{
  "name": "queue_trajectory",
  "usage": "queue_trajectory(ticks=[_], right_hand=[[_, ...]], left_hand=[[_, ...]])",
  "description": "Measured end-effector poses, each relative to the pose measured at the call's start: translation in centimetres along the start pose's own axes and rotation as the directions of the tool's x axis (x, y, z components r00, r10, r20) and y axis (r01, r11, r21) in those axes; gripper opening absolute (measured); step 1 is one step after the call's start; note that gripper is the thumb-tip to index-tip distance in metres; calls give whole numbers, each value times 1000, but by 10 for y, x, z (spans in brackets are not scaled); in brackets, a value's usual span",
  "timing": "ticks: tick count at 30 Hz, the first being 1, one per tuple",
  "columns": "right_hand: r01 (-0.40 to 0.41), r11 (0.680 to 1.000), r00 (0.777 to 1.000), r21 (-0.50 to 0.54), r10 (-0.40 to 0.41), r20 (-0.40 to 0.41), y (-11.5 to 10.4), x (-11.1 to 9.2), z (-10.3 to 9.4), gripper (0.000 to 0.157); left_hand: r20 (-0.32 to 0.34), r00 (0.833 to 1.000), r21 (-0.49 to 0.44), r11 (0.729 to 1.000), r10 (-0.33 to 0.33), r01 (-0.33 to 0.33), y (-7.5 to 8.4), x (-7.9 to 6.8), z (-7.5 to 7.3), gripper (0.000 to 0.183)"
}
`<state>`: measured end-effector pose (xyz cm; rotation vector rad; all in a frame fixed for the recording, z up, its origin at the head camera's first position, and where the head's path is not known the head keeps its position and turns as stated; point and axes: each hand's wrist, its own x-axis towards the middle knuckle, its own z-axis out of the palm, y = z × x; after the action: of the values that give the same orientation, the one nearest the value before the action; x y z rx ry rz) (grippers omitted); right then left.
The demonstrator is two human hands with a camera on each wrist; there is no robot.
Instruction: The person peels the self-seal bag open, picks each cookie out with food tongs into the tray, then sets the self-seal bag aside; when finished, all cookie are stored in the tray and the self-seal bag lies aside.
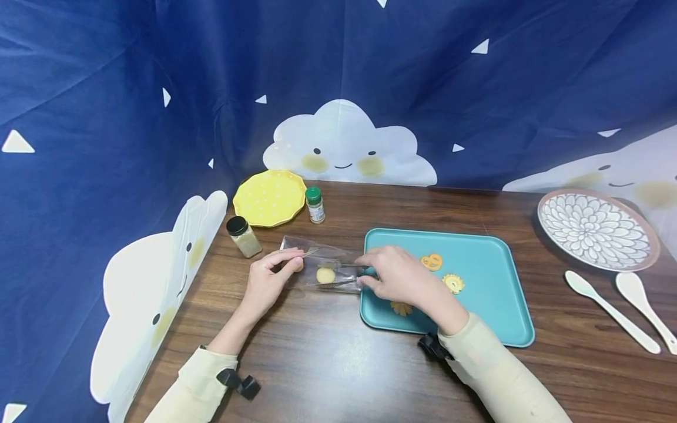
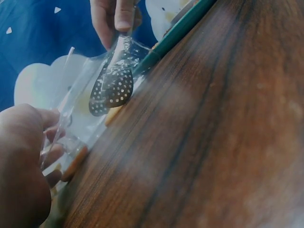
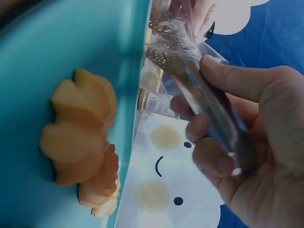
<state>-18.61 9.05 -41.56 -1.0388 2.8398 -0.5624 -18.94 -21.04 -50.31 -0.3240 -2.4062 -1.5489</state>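
Observation:
My left hand (image 1: 270,281) pinches the edge of a clear plastic bag (image 1: 341,255) at its left side. In my right hand (image 1: 394,273) are metal tongs (image 3: 209,104), gripped between thumb and fingers. Their perforated ends (image 2: 114,88) are inside the bag. A round pale cookie (image 1: 325,275) shows in the bag just beyond the tong tips; whether the tips touch it I cannot tell. Another browned cookie (image 2: 74,164) shows near the left fingers in the left wrist view. The right hand hovers over the left edge of a teal tray (image 1: 476,305).
On the tray lie a pretzel-shaped cookie (image 1: 431,262), a ring-shaped cookie (image 1: 453,284) and a flower-shaped cookie (image 3: 80,128). Behind are a black-lidded jar (image 1: 244,237), a green-capped shaker (image 1: 315,205) and a yellow plate (image 1: 270,198). A patterned plate (image 1: 595,229) and two white spoons (image 1: 613,314) are right.

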Motion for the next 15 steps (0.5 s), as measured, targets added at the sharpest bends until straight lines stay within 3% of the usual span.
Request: queue_trajectory(ticks=[3, 8, 15], right_hand=[[-25, 1000, 999, 8, 25, 20, 0, 0, 1, 36], [-40, 999, 999, 4, 40, -15, -1, 0, 0, 36], [-36, 996, 999, -86, 36, -6, -1, 2, 8, 34]], left_hand=[[-1, 1000, 2, 1000, -4, 4, -1, 0, 0, 21], [-5, 1000, 0, 1000, -8, 8, 1, 0, 0, 19], [-1, 1000, -3, 1000, -8, 8, 2, 1, -1, 19]])
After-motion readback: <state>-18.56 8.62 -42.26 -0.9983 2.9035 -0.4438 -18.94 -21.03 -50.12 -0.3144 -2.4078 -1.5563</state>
